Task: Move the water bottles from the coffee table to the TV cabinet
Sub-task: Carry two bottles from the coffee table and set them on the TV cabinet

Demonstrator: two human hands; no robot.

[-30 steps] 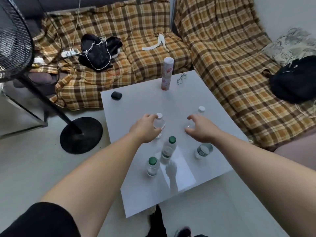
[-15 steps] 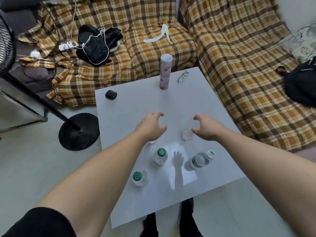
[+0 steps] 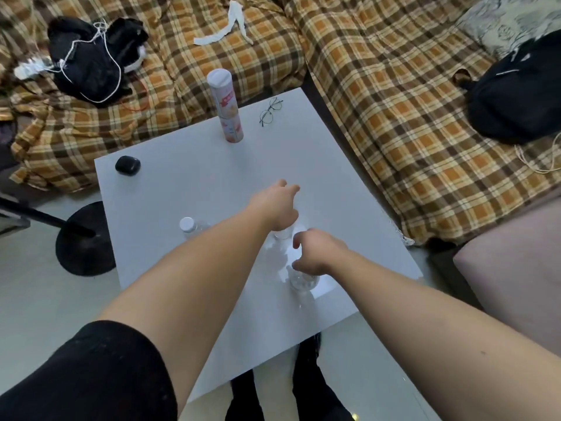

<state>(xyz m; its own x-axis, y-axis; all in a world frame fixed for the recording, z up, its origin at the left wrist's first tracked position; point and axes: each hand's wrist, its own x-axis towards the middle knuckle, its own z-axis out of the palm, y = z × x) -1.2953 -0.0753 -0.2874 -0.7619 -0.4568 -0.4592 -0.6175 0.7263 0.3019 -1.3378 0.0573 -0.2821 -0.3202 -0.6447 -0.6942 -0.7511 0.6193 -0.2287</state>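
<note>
- The left grip [image 3: 277, 205] is held over the top of a clear plastic water bottle [image 3: 283, 234], with its fingers stretched forward and slightly spread. Whether the bottle is clasped cannot be told, since its top is hidden by the palm.
- The right grip [image 3: 315, 253] is curled, with forefinger and thumb apart and the white square tabletop [image 3: 182, 183] seen between them. A second clear plastic water bottle [image 3: 303, 281] is seen just under its heel; whether it is held cannot be told.
- A third clear water bottle with a white cap [image 3: 187, 224] is found to the left of the left forearm, partly hidden by it.
- All three bottles are carried by the tabletop, in its near half.
- Farther back on it are set a tall pink-and-white cylindrical can [image 3: 226, 113], upright, thin wire-framed glasses [image 3: 270, 111] beside it, and a small black rounded case [image 3: 128, 165] near the far left corner.
- The tabletop is bordered by a sofa under an orange-and-brown plaid cover [image 3: 379, 101].
</note>
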